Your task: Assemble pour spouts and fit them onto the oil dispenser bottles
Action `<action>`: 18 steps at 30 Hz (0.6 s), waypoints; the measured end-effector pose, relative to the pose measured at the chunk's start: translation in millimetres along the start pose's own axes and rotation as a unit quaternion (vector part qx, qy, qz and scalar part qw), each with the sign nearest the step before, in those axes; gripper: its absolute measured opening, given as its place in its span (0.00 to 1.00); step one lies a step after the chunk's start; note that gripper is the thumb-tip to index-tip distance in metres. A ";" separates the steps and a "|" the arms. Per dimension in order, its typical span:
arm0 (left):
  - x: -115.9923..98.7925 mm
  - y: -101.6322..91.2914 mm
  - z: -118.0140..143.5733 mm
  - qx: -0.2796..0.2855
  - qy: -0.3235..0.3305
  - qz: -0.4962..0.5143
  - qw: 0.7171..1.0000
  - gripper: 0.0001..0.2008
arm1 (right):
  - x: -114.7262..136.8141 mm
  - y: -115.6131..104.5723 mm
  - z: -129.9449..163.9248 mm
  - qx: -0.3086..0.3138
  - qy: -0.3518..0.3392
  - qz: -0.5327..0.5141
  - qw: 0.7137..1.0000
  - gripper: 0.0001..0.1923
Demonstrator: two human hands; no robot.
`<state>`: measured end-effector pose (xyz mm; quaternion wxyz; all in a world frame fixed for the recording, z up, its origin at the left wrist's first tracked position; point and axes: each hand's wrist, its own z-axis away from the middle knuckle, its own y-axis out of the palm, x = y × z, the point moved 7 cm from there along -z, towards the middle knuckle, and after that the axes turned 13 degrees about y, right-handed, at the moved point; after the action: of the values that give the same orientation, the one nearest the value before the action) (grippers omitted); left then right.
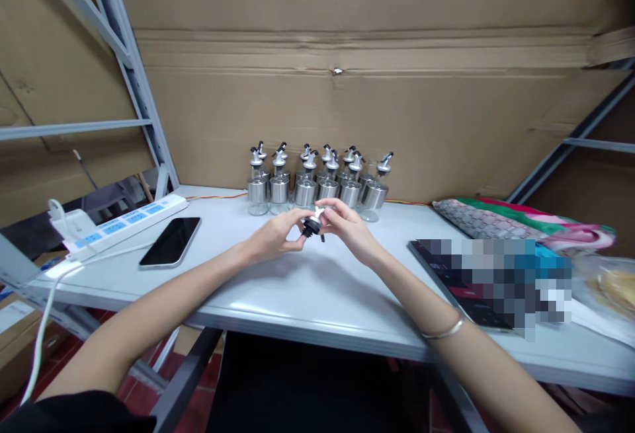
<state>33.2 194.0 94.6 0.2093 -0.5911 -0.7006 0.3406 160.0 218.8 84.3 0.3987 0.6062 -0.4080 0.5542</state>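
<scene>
My left hand (278,235) and my right hand (347,227) meet above the middle of the white table (307,294). Between their fingertips they hold a small black and silver pourer cap (311,225), both hands gripping it. Just behind the hands stand several glass bottles (317,185) with steel collars and silver pour spouts, lined up in rows against the cardboard wall.
A dark phone (171,241) lies face up at the left, next to a white power strip (119,221) with its cable hanging off the edge. A patterned cloth (516,221) and a dark blurred flat item (496,281) lie at the right. Metal shelf posts (133,69) flank the table.
</scene>
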 end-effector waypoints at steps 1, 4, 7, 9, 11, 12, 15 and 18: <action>1.5 -0.5 0.3 -0.004 -0.007 -0.008 1.000 0.21 | 2.9 -1.1 1.1 -0.017 -0.026 0.041 0.999 0.16; 6.1 -3.6 1.4 -0.017 -0.038 -0.037 0.998 0.20 | 11.8 1.0 7.0 -0.045 -0.101 0.163 0.980 0.15; 9.2 -6.5 2.3 -0.026 -0.070 -0.052 0.996 0.21 | 17.5 7.6 13.5 -0.045 -0.160 0.248 0.954 0.17; 9.9 -6.7 2.6 -0.023 -0.084 -0.057 0.995 0.21 | 18.1 11.4 15.8 -0.042 -0.180 0.283 0.941 0.19; 10.0 -6.0 2.7 -0.017 -0.090 -0.062 0.994 0.21 | 17.3 12.8 16.4 -0.046 -0.187 0.300 0.934 0.20; 9.8 -5.6 2.7 -0.016 -0.089 -0.064 0.994 0.21 | 17.1 13.0 16.4 -0.050 -0.191 0.303 0.932 0.20; 8.5 -3.6 2.4 -0.011 -0.075 -0.068 0.995 0.21 | 16.4 13.2 16.0 -0.058 -0.202 0.305 0.929 0.18; 7.0 -1.9 1.9 -0.012 -0.064 -0.071 0.995 0.19 | 15.5 12.4 14.8 -0.069 -0.209 0.306 0.926 0.17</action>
<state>29.1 200.2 93.9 0.1810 -0.5193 -0.7568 0.3534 154.3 199.8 99.1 0.1558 0.5252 -0.6850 0.4803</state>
